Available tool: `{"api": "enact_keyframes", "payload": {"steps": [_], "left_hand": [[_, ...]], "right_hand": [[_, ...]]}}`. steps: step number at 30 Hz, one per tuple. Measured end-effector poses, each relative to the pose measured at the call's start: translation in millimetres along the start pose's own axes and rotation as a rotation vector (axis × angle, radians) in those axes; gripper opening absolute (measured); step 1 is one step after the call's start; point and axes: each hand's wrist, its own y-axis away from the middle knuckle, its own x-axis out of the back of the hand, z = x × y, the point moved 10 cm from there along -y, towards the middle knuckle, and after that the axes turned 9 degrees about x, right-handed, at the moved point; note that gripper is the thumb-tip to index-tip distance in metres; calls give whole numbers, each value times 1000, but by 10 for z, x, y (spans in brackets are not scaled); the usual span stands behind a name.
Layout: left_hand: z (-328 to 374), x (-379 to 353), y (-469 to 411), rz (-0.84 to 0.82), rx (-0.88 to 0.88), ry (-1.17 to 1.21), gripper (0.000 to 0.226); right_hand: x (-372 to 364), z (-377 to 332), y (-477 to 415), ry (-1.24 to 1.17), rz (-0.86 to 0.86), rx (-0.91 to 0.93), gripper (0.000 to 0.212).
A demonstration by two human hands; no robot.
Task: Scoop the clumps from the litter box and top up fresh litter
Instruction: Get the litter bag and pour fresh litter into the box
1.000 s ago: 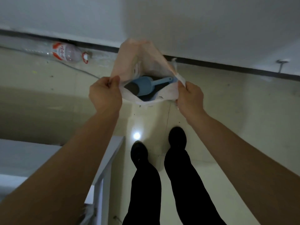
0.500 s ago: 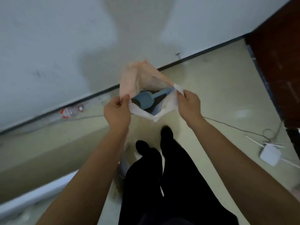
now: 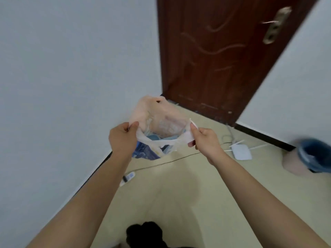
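changed: view has swung right; the bottle by the wall is gone, door [image 3: 223,59] and bin [image 3: 311,156] now in sight.
left hand [image 3: 123,138]: fingers pinch left rim of bag [image 3: 161,117].
scoop [image 3: 154,137]: inside bag, mostly hidden.
right hand [image 3: 206,140]: fingers pinch right rim.
task: litter box out of view; likely in transit.

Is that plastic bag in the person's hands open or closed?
Open. The left hand and right hand each pinch one side of the plastic bag, spreading its mouth; a blue object shows inside.
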Motion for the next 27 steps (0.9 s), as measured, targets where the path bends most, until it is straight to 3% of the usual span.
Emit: {"api": "enact_keyframes", "payload": {"steps": [4,7,14,23,27], "left_hand": [[693,-1162,895,-115,-117,-10,48],[1091,-2191,1596,-233,-120,-14,27],[1260,-4768,3093,-564,-107,-157,23],[1551,-8124,5223,-1197,-190,-279,29],[1979,-9036,6113,-1384,-332,-351,39]], "right_hand": [[1594,375,485,-30,117,-5,59],[2744,768,808,-84,227,-67,57],[5118,1950,1487,-98,580,-237,56],[7490,3274,2467,-102,1129,-559,55],[8282,3388,2821,-48,1294,-639,61]]}}
